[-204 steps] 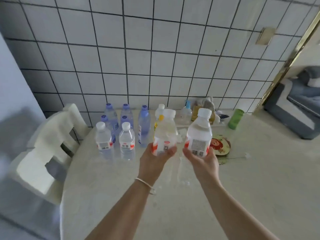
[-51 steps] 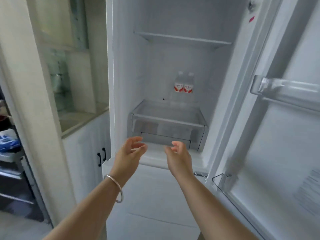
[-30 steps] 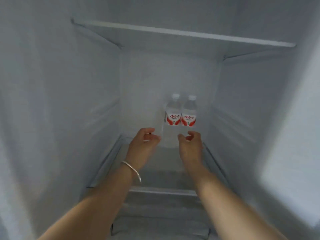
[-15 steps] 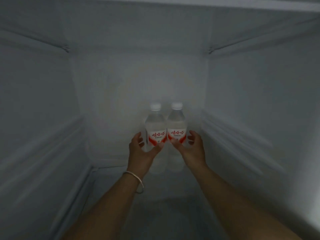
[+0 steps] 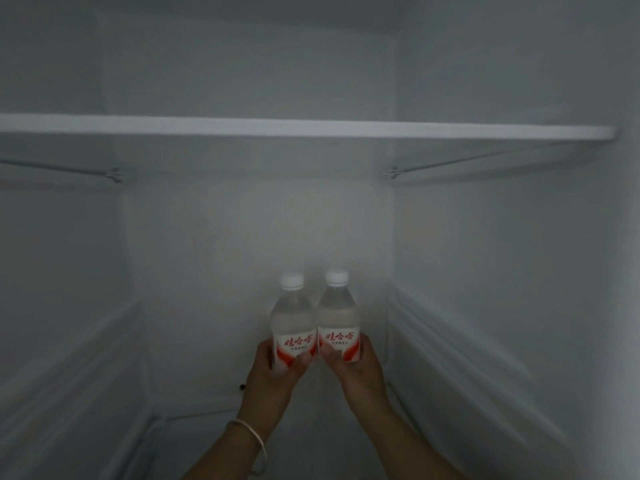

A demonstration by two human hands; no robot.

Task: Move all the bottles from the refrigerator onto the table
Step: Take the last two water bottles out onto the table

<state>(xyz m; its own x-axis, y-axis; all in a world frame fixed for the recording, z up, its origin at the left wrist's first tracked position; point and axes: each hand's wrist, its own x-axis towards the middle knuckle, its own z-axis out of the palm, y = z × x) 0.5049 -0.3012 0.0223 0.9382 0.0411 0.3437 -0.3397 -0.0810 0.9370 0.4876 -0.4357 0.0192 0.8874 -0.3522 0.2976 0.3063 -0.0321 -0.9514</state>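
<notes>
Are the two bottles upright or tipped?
Upright: left bottle and right bottle show caps on top, gripped by left hand and right hand.

The left bottle, gripped in the left hand, looks like clear, smooth plastic, its body slightly cloudy, topped by a matt white plastic cap. A glossy printed label in white and red wraps the part just above the fingers. The right bottle, held in the right hand and touching its neighbour, has the same clear plastic, white cap and glossy label. Below the left hand, on the wrist, a thin bracelet looks like smooth, pale metal. Around both hands the refrigerator walls look like smooth white plastic with moulded ridges. High above the hands, the shelf has a smooth white edge trim.
</notes>
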